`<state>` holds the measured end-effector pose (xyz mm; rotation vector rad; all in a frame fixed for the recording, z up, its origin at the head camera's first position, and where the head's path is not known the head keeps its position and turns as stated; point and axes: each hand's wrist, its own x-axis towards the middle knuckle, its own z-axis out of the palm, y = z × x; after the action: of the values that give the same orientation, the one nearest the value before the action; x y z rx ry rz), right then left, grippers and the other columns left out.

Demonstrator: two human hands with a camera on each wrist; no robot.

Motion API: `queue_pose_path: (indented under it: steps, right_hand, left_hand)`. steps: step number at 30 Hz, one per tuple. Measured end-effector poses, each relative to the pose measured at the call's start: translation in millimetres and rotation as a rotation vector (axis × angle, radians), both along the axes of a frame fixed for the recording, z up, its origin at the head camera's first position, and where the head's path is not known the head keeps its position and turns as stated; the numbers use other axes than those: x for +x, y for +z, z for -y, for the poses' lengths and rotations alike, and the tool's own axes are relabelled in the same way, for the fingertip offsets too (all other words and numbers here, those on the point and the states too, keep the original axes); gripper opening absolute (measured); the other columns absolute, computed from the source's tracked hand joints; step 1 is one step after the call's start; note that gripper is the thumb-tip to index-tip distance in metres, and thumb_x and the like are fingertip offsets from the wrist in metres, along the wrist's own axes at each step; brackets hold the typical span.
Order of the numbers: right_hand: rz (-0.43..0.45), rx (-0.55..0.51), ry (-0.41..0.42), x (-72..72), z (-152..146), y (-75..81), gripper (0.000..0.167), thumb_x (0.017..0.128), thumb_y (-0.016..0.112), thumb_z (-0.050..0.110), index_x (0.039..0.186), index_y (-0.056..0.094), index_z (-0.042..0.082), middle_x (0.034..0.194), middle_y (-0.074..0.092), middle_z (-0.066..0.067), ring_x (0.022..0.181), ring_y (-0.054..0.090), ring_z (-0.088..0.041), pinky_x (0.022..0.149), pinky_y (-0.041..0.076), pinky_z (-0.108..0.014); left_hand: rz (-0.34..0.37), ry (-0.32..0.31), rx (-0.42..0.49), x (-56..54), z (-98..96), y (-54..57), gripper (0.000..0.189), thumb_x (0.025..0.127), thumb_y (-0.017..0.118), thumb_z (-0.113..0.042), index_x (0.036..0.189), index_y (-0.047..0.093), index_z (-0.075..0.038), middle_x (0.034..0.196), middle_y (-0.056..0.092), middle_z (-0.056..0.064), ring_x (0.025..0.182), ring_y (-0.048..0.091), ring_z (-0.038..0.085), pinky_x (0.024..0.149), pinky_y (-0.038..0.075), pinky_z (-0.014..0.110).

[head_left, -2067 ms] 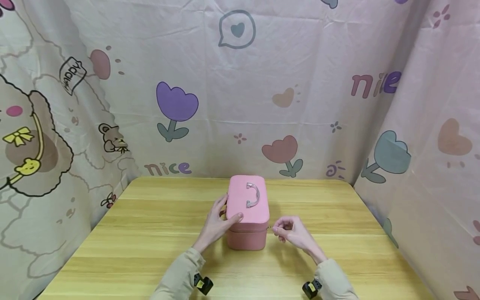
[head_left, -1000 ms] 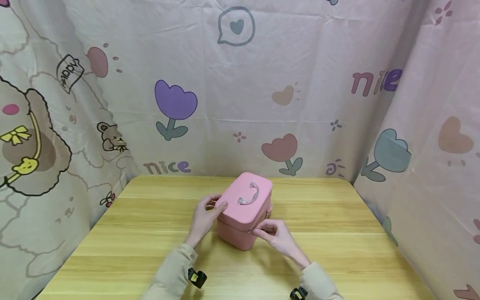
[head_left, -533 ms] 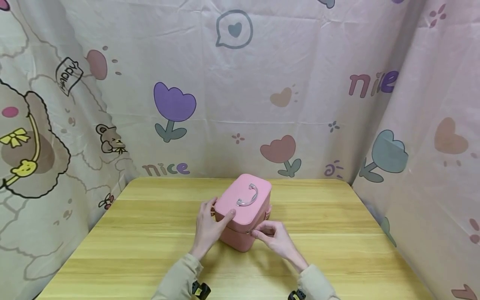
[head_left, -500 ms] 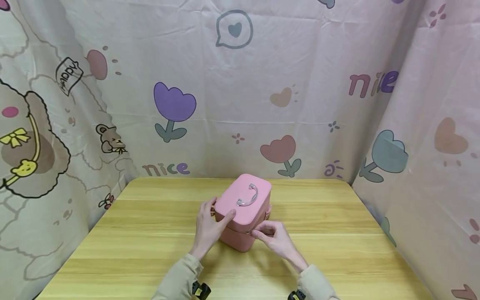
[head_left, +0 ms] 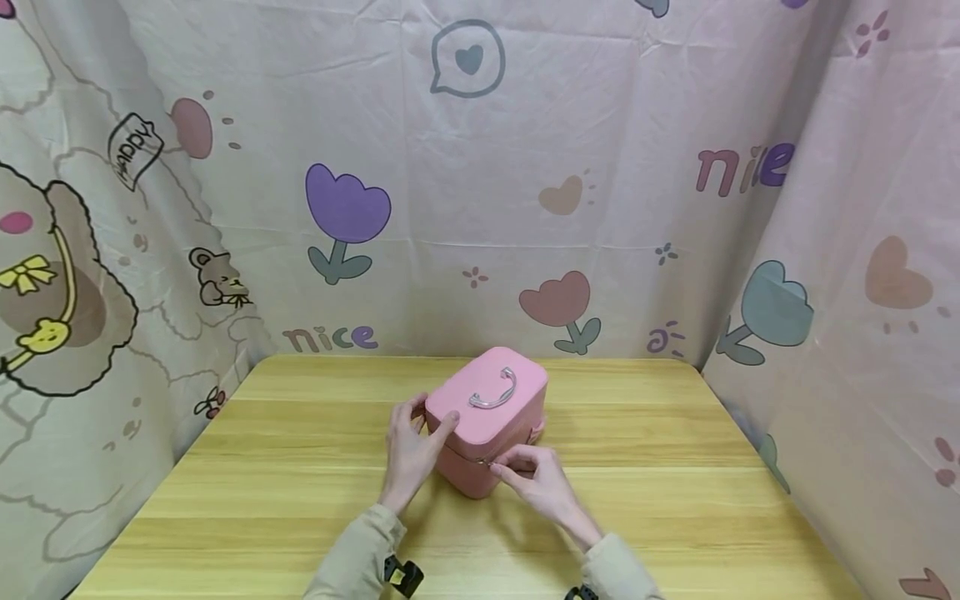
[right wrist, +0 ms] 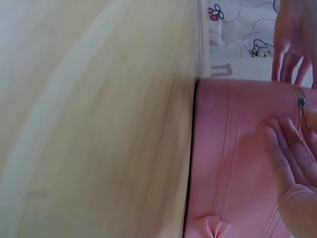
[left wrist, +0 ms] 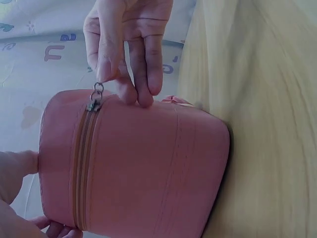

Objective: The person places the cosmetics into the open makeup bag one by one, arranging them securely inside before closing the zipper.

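Note:
A pink cosmetic case stands upright and at an angle on the table, its lid down and a curved silver handle on top. My left hand grips its left side, thumb on the lid's edge and fingers down the side. At the near corner my right hand pinches the zipper pull, a small metal ring chain. In the left wrist view the zipper runs from the slider across the case's end towards my left hand. Other right fingers touch the side wall in the right wrist view.
The wooden table stretches around the case. Patterned cloth hangs behind it and at both sides. A pink bow sits low on the case's right side. Both wrists carry small black cameras.
The case has turned, its far end swinging right and its near end left. My right hand has moved left with the zipper pull to the near corner. My left hand has shifted slightly left.

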<state>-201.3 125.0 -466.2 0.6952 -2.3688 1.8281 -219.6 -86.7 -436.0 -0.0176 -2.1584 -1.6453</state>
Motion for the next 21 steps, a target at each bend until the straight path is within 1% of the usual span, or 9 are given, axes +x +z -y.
queue_pose_path:
  steps: [2,4,8,10,13,16,19,21]
  right_hand:
    - [-0.007,-0.005,-0.006,0.0,3.8,-0.7,0.011,0.095,0.075,0.003,0.094,0.075,-0.007,0.093,0.077,-0.026,0.083,0.077,-0.02,0.077,0.062,-0.019]
    - [-0.011,-0.009,-0.012,0.2,7.1,-1.2,0.01,0.095,0.075,0.002,0.094,0.075,-0.007,0.093,0.077,-0.027,0.083,0.078,-0.025,0.077,0.062,-0.019]
    - [-0.018,-0.002,-0.035,1.2,12.0,-1.9,0.008,0.094,0.075,0.001,0.093,0.075,-0.007,0.092,0.077,-0.026,0.084,0.078,-0.034,0.078,0.062,-0.019]
    - [-0.026,0.001,-0.043,1.6,13.3,-1.9,0.007,0.094,0.075,0.001,0.092,0.074,-0.006,0.092,0.077,-0.025,0.084,0.077,-0.034,0.078,0.063,-0.02]
    - [-0.061,0.019,-0.053,1.8,14.2,-1.9,0.007,0.095,0.075,0.002,0.091,0.074,-0.003,0.091,0.078,-0.023,0.083,0.077,-0.034,0.079,0.063,-0.021]
    - [-0.137,0.067,-0.062,0.9,14.2,-2.0,0.007,0.095,0.075,0.003,0.089,0.073,0.0,0.088,0.078,-0.019,0.081,0.077,-0.033,0.08,0.064,-0.025]
    - [-0.245,0.143,-0.065,-0.5,14.4,-1.7,0.009,0.095,0.074,0.002,0.087,0.071,0.003,0.084,0.077,-0.014,0.078,0.077,-0.03,0.081,0.066,-0.03]
    - [-0.316,0.181,-0.061,-1.5,14.6,-1.6,0.01,0.096,0.073,0.001,0.086,0.069,0.004,0.082,0.076,-0.012,0.076,0.076,-0.026,0.079,0.066,-0.033]
  left_hand:
    - [-0.013,-0.001,-0.002,-1.4,-0.5,0.3,0.063,0.092,0.082,-0.013,0.14,0.053,0.016,0.131,0.054,0.032,0.128,0.058,0.046,0.115,0.049,0.053]
    - [-0.018,0.006,-0.026,-2.0,-1.1,0.4,0.063,0.093,0.081,-0.015,0.141,0.053,0.017,0.133,0.054,0.033,0.128,0.059,0.05,0.114,0.05,0.055]
    - [0.022,0.008,-0.072,-1.9,-2.7,0.6,0.075,0.091,0.083,-0.024,0.146,0.049,0.015,0.141,0.05,0.033,0.133,0.055,0.051,0.116,0.047,0.058]
    - [0.036,0.006,-0.078,-1.6,-3.1,0.7,0.081,0.089,0.084,-0.026,0.148,0.047,0.015,0.143,0.049,0.033,0.135,0.053,0.051,0.117,0.045,0.058]
    - [0.042,0.002,-0.063,-2.7,-3.0,0.8,0.082,0.088,0.085,-0.024,0.148,0.047,0.016,0.143,0.048,0.034,0.136,0.052,0.052,0.118,0.044,0.058]
    - [0.04,-0.007,-0.052,-4.4,-1.8,2.2,0.081,0.087,0.086,-0.021,0.147,0.047,0.017,0.142,0.048,0.036,0.136,0.052,0.053,0.118,0.044,0.057]
    - [0.029,-0.018,-0.048,-6.8,0.3,3.4,0.081,0.086,0.087,-0.019,0.146,0.048,0.018,0.14,0.049,0.037,0.134,0.053,0.053,0.118,0.044,0.057]
    - [0.028,-0.022,-0.043,-8.4,1.6,3.7,0.08,0.085,0.088,-0.017,0.145,0.049,0.018,0.139,0.049,0.037,0.134,0.053,0.052,0.118,0.044,0.056]
